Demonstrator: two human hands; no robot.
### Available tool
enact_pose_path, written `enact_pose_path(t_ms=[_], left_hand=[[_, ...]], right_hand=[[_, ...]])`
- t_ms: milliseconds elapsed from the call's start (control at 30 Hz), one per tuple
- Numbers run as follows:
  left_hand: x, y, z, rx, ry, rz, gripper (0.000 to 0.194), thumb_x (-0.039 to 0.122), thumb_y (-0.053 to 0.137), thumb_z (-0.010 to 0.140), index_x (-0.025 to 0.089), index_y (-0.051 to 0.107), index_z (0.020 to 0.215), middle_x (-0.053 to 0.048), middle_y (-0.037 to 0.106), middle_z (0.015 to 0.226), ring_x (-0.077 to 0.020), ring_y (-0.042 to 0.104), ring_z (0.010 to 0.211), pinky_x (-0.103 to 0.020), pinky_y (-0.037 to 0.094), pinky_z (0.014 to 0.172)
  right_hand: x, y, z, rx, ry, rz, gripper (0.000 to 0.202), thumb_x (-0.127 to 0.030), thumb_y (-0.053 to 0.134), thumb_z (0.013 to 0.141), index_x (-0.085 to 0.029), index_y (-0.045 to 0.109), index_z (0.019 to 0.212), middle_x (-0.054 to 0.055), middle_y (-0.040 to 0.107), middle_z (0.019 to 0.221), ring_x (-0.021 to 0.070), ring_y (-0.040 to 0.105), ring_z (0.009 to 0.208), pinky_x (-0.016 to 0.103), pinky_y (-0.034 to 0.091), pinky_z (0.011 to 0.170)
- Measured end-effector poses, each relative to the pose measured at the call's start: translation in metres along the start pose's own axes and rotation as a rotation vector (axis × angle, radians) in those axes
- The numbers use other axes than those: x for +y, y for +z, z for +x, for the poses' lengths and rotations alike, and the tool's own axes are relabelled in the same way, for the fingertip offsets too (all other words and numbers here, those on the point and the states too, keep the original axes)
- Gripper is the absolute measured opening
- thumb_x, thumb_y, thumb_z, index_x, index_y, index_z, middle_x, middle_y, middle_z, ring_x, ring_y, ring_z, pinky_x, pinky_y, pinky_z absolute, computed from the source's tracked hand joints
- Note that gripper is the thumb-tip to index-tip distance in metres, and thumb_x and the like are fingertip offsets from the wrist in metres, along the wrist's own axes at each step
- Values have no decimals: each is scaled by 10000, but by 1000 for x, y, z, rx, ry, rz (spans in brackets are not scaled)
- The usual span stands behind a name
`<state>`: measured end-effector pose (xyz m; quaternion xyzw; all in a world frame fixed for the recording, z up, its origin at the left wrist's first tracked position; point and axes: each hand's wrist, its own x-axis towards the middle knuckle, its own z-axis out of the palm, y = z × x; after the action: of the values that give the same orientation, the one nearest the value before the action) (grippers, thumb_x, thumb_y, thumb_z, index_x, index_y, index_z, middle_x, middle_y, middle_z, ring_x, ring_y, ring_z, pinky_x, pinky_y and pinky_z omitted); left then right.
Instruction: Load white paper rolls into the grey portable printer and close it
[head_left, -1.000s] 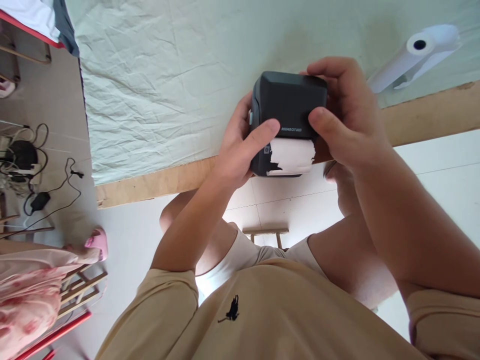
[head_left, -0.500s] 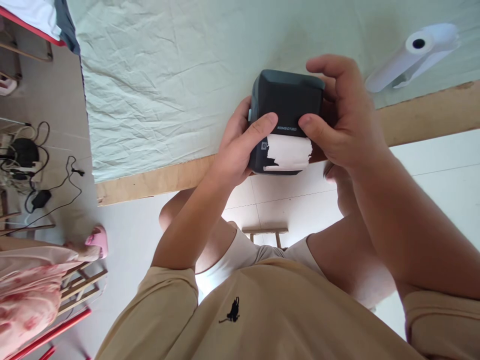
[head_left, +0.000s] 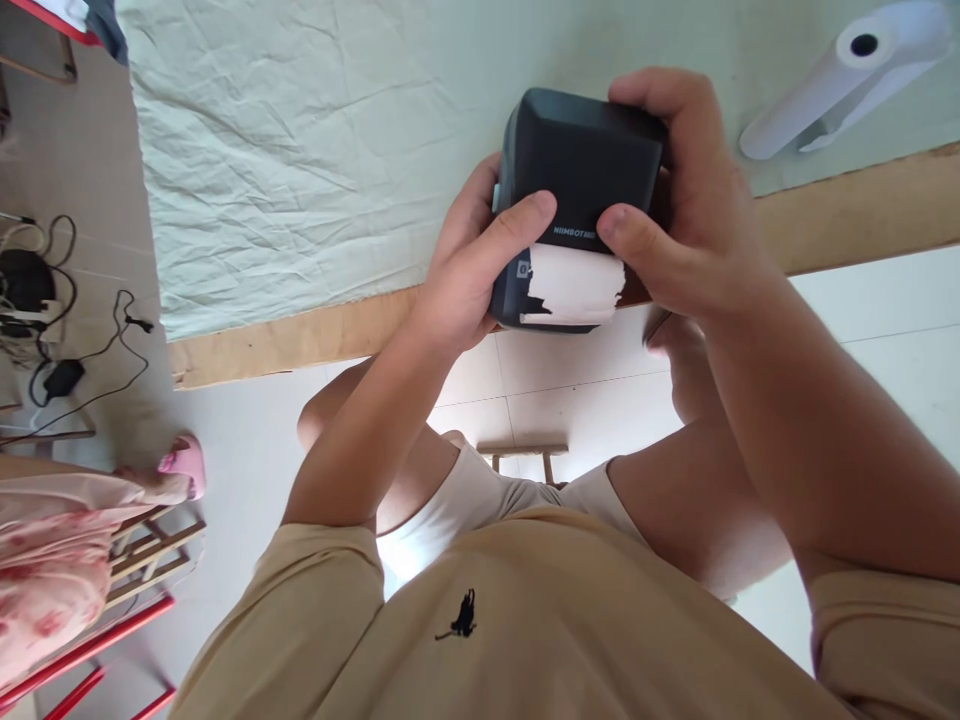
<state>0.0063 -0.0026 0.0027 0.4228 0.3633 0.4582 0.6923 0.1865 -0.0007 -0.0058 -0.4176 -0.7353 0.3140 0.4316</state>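
Observation:
A dark label printer [head_left: 585, 160] marked NIIMBOT is held between my two hands, above the table's near edge. My left hand [head_left: 480, 255] wraps its left side, with the thumb on the top face. My right hand [head_left: 690, 190] grips the right side, thumb on the front of the lid and index finger at the far right corner. A strip of white paper [head_left: 577, 285] with a ragged, torn left edge lies over the printer's front part. The fingers beneath the printer are hidden.
A pale green cloth [head_left: 300, 150] covers the table, whose bare wooden edge [head_left: 300, 340] faces me. A white paper roll [head_left: 817, 90], partly unwound, lies at the right. Cables with a black adapter [head_left: 64, 380] lie on the floor at left, near another person's pink slipper [head_left: 184, 462].
The whole view has shifted slightly, so the table and floor things sit higher and the left-side things further left. Both hands keep hold of the printer; my right index finger now rests at its far corner.

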Motion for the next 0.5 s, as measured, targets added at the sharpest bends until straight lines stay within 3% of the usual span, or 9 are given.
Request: enact_pose_path(t_ms=[233,500], left_hand=[[-5,2,2,7,38,-57,239,432,654,832,250,569,962,11,567,795,-96,586,609,-231,437,448],[-4,6,2,72,88,36,193,459,615,789,288,616,878,-17,619,791,-178,623,639,-320,406,467]], right_hand=[[0,-2,1,-15,-28,-46,566,-561,575,852,-235,432,1292,65,532,1234,131,520,908,271,491,689],[-1,-5,2,-22,-36,-74,553,-561,557,866,-234,439,1296,73,524,1332,208,558,1140,343,528,819]])
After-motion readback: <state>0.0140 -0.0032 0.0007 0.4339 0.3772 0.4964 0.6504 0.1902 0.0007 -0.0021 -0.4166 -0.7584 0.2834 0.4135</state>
